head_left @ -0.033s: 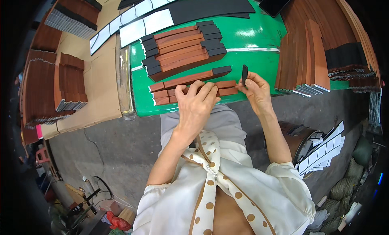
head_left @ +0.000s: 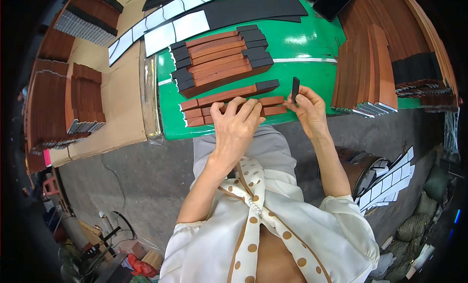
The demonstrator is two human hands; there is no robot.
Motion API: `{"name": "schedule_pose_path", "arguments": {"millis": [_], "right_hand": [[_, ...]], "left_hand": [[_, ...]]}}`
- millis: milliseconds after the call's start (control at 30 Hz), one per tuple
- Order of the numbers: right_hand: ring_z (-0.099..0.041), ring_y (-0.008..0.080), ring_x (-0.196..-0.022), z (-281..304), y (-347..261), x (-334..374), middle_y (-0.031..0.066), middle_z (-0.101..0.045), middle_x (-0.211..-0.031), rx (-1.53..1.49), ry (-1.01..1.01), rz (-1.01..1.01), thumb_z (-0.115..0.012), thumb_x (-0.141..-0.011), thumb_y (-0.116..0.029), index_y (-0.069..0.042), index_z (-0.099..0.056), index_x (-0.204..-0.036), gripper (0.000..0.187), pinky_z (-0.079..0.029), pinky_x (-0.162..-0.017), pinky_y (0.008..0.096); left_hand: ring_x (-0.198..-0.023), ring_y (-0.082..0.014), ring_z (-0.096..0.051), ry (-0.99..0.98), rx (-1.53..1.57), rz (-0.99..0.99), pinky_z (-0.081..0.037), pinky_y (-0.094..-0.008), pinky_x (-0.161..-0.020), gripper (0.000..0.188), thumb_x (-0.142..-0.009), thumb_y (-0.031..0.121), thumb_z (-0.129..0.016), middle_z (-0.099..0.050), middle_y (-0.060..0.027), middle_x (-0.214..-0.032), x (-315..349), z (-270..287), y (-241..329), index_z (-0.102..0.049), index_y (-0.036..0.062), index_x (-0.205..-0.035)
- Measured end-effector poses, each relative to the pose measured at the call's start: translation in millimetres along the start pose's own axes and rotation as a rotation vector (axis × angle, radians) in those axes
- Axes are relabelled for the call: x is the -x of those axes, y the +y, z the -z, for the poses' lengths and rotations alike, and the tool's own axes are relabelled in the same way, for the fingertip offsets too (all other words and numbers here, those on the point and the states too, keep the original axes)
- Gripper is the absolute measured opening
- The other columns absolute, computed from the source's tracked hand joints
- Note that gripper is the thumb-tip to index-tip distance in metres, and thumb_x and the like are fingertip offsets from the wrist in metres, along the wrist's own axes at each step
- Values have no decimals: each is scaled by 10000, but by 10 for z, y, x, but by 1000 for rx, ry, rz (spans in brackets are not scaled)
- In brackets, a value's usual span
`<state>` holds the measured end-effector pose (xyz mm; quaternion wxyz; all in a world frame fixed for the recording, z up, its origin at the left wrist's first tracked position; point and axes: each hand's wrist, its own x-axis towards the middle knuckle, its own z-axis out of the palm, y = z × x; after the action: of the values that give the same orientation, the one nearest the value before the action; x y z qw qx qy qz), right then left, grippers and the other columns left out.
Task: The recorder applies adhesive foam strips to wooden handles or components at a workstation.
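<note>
My left hand point(head_left: 235, 124) lies over several short reddish-brown wood-look strips point(head_left: 195, 121) at the green table's near edge, its fingers curled down onto them. Between thumb and fingers, my right hand point(head_left: 312, 113) pinches a small black foam strip point(head_left: 295, 89), upright just off the strips' right end. One brown strip point(head_left: 224, 95) behind my left hand has a black pad point(head_left: 267, 86) on its right end. Farther back sits a stack of brown strips point(head_left: 219, 61) with black pads on both ends. What lies under my left palm is hidden.
Black foam sheets point(head_left: 253, 10) with white backing pieces point(head_left: 176, 30) lie at the back. A dark phone point(head_left: 334, 2) is at the far right. Brown strips stand stacked at left point(head_left: 85, 92) and right point(head_left: 365, 70). Below the table's right side is a drum point(head_left: 353, 168) with white sheets.
</note>
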<state>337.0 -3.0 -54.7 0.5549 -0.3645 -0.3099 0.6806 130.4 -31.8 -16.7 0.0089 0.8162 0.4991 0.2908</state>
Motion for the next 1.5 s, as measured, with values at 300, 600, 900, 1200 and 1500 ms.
{"name": "schedule_pose_path", "arguments": {"millis": [300, 600, 900, 1200, 1500], "right_hand": [[-615, 151, -817, -261, -305, -30, 58, -640, -897, 1096, -165, 371, -713, -750, -26, -25, -682, -947, 200, -508, -685, 286], [-607, 203, -790, -273, -303, -92, 56, -627, -861, 1345, -249, 596, -732, -707, -50, -64, -697, -920, 216, -495, -663, 308], [-598, 204, -790, -266, -310, -115, 50, -626, -856, 1358, -270, 598, -729, -706, -47, -71, -701, -916, 213, -488, -673, 313], [-593, 205, -800, -267, -313, -135, 45, -631, -863, 1361, -288, 591, -730, -707, -51, -76, -704, -916, 212, -483, -689, 317], [-591, 205, -806, -259, -320, -142, 46, -635, -871, 1356, -298, 578, -730, -710, -52, -70, -703, -921, 214, -480, -690, 315]], "left_hand": [[-1025, -174, -536, -18, 25, 58, -315, -424, -857, 414, -674, 185, -744, -609, 21, -1105, 68, -33, -10, -648, 86, -1064], [-1031, -165, -529, -14, 56, 75, -309, -421, -863, 449, -669, 178, -744, -597, 26, -1116, 78, -36, -29, -639, 95, -1097], [-1026, -161, -526, -18, 52, 78, -305, -408, -862, 461, -667, 187, -740, -596, 30, -1110, 72, -36, -30, -638, 96, -1107], [-1023, -162, -525, -22, 59, 82, -303, -402, -867, 451, -666, 187, -738, -602, 30, -1096, 70, -33, -30, -644, 89, -1096], [-1026, -165, -525, -15, 67, 78, -306, -407, -868, 453, -670, 182, -738, -600, 27, -1104, 79, -38, -37, -639, 88, -1102]]}}
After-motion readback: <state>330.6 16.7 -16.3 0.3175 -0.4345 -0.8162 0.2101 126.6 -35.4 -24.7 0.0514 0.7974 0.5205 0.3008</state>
